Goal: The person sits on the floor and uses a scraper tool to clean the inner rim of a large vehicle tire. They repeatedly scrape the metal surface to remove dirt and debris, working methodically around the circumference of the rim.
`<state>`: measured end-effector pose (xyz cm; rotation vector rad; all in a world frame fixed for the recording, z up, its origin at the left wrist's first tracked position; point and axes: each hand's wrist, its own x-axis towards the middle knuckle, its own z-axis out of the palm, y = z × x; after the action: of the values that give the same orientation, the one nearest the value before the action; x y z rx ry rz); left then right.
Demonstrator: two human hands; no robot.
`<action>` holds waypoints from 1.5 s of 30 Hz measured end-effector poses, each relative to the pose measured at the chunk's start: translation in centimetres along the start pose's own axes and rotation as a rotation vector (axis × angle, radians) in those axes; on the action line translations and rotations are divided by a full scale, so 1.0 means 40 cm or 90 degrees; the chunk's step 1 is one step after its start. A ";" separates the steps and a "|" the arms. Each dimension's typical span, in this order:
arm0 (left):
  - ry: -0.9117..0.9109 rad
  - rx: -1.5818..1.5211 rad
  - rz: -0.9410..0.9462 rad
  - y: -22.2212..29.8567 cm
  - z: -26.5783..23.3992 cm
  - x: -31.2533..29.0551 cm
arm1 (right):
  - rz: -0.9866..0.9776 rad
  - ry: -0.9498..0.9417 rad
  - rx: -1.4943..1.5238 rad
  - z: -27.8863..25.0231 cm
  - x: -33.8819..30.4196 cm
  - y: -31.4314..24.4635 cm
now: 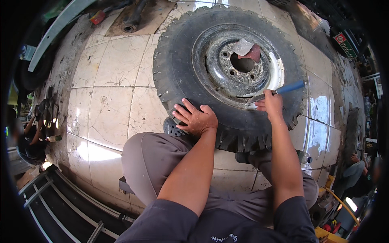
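A large black tyre (174, 69) on a steel wheel rim (202, 67) lies flat in front of me. My left hand (198, 118) rests on the near left part of the tyre, fingers spread, holding nothing. In my right hand (272, 104) is a blue-handled scraper (291, 87), its handle pointing right. The scraper's metal blade lies against the near edge of the rim. Worn white and grey patches cover the rim. A folded piece of sandpaper (254, 52), grey and reddish, sits over the centre hole.
The wheel lies on a cracked tiled floor (109, 109). A plastic bottle (304, 157) is by my right knee. Metal parts (133, 22) lie on a board at the far left. A metal-barred frame (60, 202) is at the near left. Other people are at both sides.
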<state>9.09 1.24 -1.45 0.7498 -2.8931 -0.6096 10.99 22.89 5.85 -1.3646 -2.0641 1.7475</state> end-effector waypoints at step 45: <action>0.015 0.041 0.014 0.015 -0.015 -0.006 | 0.094 0.074 0.055 0.083 0.094 0.124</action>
<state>9.13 1.62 -0.65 0.7277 -2.9070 -0.5039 9.52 22.67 -1.03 -1.5875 -1.8498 1.7426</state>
